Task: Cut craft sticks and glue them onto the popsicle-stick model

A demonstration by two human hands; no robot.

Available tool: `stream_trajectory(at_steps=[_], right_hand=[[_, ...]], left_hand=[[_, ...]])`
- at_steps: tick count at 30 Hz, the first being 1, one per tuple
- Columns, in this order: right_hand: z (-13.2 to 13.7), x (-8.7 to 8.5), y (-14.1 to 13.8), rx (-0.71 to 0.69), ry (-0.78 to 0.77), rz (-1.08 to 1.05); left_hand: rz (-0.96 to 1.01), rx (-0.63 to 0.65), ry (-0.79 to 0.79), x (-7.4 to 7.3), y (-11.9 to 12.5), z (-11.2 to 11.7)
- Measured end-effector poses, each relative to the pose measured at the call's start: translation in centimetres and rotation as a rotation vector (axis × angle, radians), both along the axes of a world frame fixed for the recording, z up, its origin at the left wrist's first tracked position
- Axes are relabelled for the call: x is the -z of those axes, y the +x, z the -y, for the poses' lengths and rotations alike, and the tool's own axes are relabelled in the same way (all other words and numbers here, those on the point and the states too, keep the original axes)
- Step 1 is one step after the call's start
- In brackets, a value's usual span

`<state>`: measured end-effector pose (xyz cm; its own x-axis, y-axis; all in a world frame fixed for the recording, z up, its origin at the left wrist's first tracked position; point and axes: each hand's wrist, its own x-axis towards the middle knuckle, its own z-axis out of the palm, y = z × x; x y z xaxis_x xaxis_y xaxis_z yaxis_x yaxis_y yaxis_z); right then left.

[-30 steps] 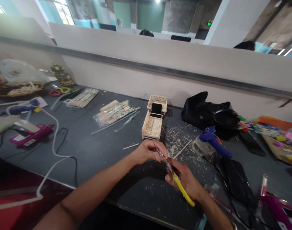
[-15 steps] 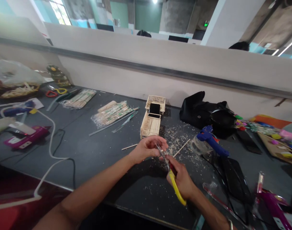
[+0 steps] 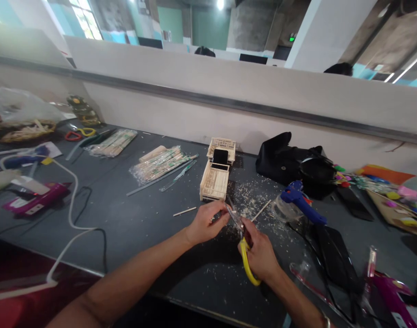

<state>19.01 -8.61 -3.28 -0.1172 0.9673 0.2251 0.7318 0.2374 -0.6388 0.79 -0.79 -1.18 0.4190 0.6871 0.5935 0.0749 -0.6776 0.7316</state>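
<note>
My right hand (image 3: 262, 253) is wrapped round the yellow handle of a pair of scissors (image 3: 248, 269). Its blades point away from me and stand slightly apart beside the fingertips of my left hand (image 3: 207, 222). Those left fingers are pinched together; what they hold is too small to name. Just beyond them stands a small model (image 3: 215, 182) built of thin wooden sticks, with a latticed back part and a black panel in its middle. A loose wooden stick (image 3: 184, 212) lies left of my left hand, and another stick (image 3: 262, 210) lies beyond my right hand.
Wood chips (image 3: 251, 196) litter the table around the model. Bagged sticks (image 3: 165, 164) lie to the left. On the right are a black bag (image 3: 293, 159), a blue glue gun (image 3: 304, 202) and a black phone (image 3: 354, 202). A white cable (image 3: 74, 196) crosses the left side.
My left fingers have closed from a looser curl into a pinch and shifted slightly left and down. The scissor blades have parted, and the scissors' handle has moved up a little.
</note>
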Motion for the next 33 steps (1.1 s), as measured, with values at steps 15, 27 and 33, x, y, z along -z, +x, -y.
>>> stream_trajectory(at_steps=[15, 27, 33], right_hand=[[0.2, -0.2, 0.0, 0.002, -0.026, 0.051], [0.1, -0.8, -0.5, 0.007, -0.078, 0.060], [0.1, -1.1, -0.4, 0.007, -0.085, 0.092]], left_hand=[[0.006, -0.009, 0.106, 0.3, 0.4, 0.6], [-0.090, 0.002, 0.064, 0.6, 0.5, 0.7], [-0.064, 0.003, 0.126, 0.5, 0.7, 0.8]])
